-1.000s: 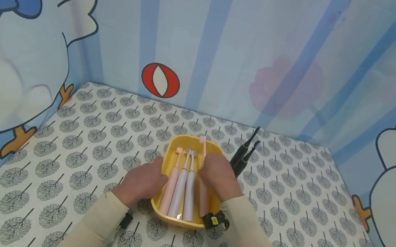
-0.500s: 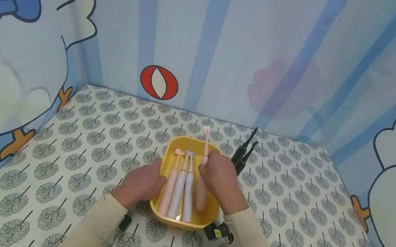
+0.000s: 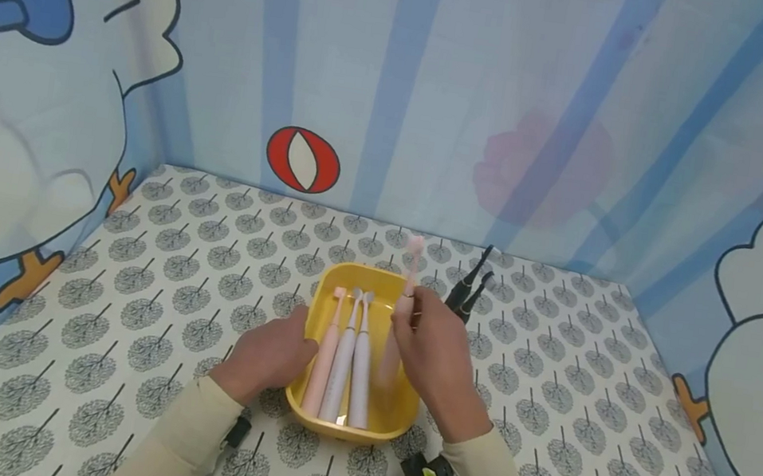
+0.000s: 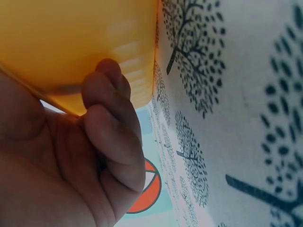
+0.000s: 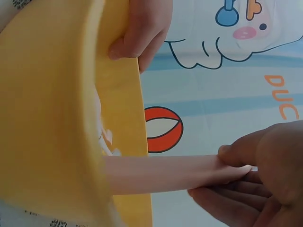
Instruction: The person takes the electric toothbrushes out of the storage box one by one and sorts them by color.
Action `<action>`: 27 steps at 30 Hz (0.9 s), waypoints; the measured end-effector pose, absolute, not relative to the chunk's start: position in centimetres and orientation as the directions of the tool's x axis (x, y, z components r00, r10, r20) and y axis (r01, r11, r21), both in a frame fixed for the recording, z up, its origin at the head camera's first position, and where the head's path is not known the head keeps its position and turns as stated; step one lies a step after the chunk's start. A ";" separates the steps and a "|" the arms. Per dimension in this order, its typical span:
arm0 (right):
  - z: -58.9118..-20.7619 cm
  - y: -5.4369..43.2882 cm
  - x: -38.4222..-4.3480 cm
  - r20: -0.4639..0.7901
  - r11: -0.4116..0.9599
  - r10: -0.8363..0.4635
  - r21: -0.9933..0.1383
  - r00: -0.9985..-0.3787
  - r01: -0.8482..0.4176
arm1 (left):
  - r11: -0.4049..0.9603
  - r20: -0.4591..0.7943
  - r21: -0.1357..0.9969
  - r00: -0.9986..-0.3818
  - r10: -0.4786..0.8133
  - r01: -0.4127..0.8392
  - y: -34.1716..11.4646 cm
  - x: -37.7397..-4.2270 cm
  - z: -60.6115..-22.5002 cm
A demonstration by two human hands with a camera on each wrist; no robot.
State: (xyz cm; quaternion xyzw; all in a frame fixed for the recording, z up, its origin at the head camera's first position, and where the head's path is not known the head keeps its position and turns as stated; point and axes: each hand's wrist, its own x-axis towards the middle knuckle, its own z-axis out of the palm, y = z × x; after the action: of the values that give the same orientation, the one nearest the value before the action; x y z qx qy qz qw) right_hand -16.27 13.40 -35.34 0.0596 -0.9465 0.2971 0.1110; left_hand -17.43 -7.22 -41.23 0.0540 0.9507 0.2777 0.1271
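My right hand (image 3: pixel 437 350) pinches a pink electric toothbrush (image 5: pixel 161 176) between thumb and fingers near the top of its handle. The brush stands tilted at the right side of a yellow basket (image 3: pixel 370 434), its head above the far rim and its lower end still within the walls. Thumb inside and fingers curled outside, my left hand (image 3: pixel 270 356) grips the basket's left rim, as the left wrist view also shows. In the basket lie another pink toothbrush (image 3: pixel 323 367) at the left and two pale lilac toothbrushes, one (image 3: pixel 339 373) beside the other (image 3: pixel 361 376).
Two black electric toothbrushes, one (image 3: pixel 463 289) behind the other (image 3: pixel 468 304), lie on the tree-print cloth (image 3: pixel 163 306) just right of the basket, partly behind my right hand. A striped cartoon curtain (image 3: pixel 457 103) rises along the back and sides.
The right hand has raised the pink toothbrush and shifted it slightly right; its head now stands higher beyond the rim. The left hand keeps its grip on the basket.
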 end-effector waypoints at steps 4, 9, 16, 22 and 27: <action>-35.7 13.9 -15.8 0.304 0.783 -0.053 -0.579 -0.951 -0.229 | 0.838 -0.221 0.546 -0.961 0.168 0.021 -7.3 -17.4 -41.3; -35.9 14.4 -15.1 0.394 0.748 -0.067 -0.589 -0.917 -0.307 | 0.836 -0.225 0.548 -0.961 0.159 0.011 -7.2 -17.4 -41.3; -35.9 15.5 -14.2 0.481 0.721 -0.051 -0.588 -0.875 -0.365 | 0.838 -0.224 0.546 -0.962 0.157 0.010 -7.2 -17.5 -41.5; -35.5 16.4 -13.6 0.568 0.737 -0.060 -0.530 -0.821 -0.420 | 0.838 -0.225 0.546 -0.961 0.159 0.011 -7.3 -17.6 -41.7; -35.3 17.1 -13.4 0.635 0.733 -0.063 -0.494 -0.770 -0.467 | 0.828 -0.224 0.560 -0.961 0.165 0.012 -7.3 -17.7 -41.6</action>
State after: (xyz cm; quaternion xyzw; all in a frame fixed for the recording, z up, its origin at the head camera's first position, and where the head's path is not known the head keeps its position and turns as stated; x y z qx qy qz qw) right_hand -13.43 17.14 -35.26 0.1508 -0.8800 0.3327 0.3035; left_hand -17.66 -7.27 -41.64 0.0467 0.9470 0.2891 0.1323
